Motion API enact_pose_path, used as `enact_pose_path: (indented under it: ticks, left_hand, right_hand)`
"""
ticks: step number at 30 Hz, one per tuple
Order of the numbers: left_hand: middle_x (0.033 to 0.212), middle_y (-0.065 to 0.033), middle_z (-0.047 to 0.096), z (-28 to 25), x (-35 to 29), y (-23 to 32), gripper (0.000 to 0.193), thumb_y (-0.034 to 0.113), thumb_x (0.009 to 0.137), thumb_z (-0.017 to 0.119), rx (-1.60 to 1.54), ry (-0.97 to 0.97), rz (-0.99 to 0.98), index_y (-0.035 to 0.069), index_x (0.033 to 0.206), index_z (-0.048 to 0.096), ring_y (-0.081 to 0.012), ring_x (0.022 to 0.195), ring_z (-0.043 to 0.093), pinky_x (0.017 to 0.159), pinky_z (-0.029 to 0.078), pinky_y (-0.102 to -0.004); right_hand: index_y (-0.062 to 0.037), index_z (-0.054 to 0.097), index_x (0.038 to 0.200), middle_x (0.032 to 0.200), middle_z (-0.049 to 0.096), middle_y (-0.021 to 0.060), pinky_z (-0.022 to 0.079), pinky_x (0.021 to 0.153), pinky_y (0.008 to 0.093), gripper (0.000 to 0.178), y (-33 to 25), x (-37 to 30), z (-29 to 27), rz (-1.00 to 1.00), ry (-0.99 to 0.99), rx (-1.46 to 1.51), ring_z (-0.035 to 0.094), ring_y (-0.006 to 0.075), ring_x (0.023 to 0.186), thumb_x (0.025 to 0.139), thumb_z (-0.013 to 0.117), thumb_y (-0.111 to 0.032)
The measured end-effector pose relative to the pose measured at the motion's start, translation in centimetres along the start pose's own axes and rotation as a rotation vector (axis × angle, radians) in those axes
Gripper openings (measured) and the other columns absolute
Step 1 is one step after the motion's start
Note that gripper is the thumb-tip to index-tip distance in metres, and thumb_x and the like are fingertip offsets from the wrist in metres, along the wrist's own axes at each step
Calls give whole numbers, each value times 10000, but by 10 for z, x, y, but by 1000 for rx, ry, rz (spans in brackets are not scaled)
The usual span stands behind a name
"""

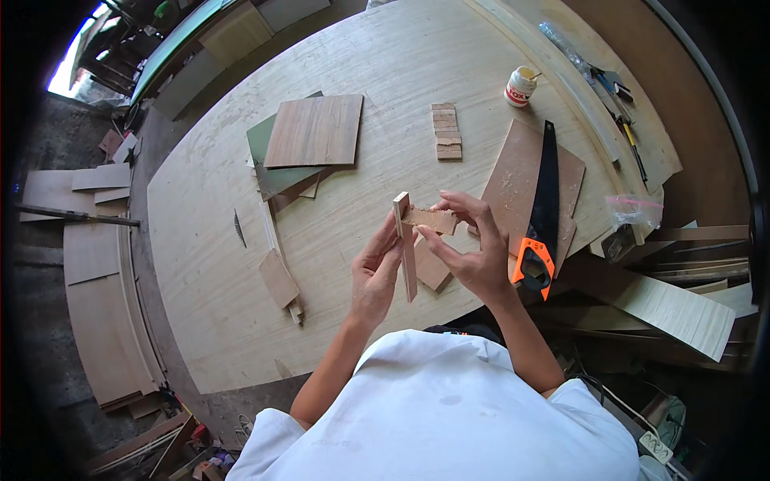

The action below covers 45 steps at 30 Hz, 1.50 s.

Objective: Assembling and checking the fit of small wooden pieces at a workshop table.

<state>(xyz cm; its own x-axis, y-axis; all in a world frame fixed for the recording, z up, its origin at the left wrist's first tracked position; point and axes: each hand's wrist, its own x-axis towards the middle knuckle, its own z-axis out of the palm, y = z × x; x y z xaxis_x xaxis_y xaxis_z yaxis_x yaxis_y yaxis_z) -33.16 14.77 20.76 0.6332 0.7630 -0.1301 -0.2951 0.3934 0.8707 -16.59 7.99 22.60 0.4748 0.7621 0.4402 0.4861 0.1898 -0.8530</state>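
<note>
A narrow wooden strip (409, 272) stands upright over the near side of the table, gripped by my left hand (374, 276) with the fingers along its side. Between the bent fingers and thumb of my right hand (483, 256) is a small wood piece (433, 221) with a rough, uneven edge. Its left end meets the strip near the top; whether the two are joined I cannot tell. Beneath my hands a small wooden board (434, 266) lies on the pale table (353, 337), partly covered by the strip and my right hand.
To the right, a handsaw (544, 192) with an orange handle rests on brown boards (507, 164). Beyond are a white glue bottle (520, 86) and small wood blocks (447, 131). A square board (314, 132) lies at left, and a plastic bag (634, 212) sits by the right edge.
</note>
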Motion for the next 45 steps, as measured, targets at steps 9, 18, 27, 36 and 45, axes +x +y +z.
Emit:
enact_pose_path:
  ticks: [9,18,27,36,45]
  left_hand:
    - [1609,-150,412,-3,8,1,574,-86,1011,449,-51,-83,131,37,1569,389,-240,1470,423,1232,316,-405]
    - [1587,-137,451,-11,11,4,551,-77,1016,462,20,-82,137,27,1555,412,-222,1454,438,1228,309,-390]
    - [1564,-100,485,-19,7,3,535,-56,1020,526,40,-10,48,60,1538,455,-198,1351,548,1157,419,-343]
    - [1554,-106,497,-15,15,3,532,-53,1019,523,122,-58,124,34,1538,445,-208,1371,533,1174,396,-354]
    - [1567,-120,479,-9,14,6,534,-66,1021,504,128,-77,100,31,1542,438,-225,1381,524,1181,387,-364]
  right_hand:
    - [-100,590,1334,1148,703,105,583,862,335,591,-8,9,2,-53,36,47,714,195,1001,814,871,-124]
    - [-80,600,1315,1129,720,104,576,888,322,567,1,10,11,-11,29,98,714,179,1014,815,867,-107]
    - [-67,602,1313,1149,707,117,558,941,327,547,8,12,13,106,-3,190,703,177,1034,830,856,-110]
    - [-35,587,1304,1171,665,108,530,984,312,540,8,9,5,161,-17,239,657,163,1107,831,846,-43]
    - [-49,586,1307,1187,653,100,523,997,310,530,4,3,1,178,16,232,652,167,1121,842,839,-44]
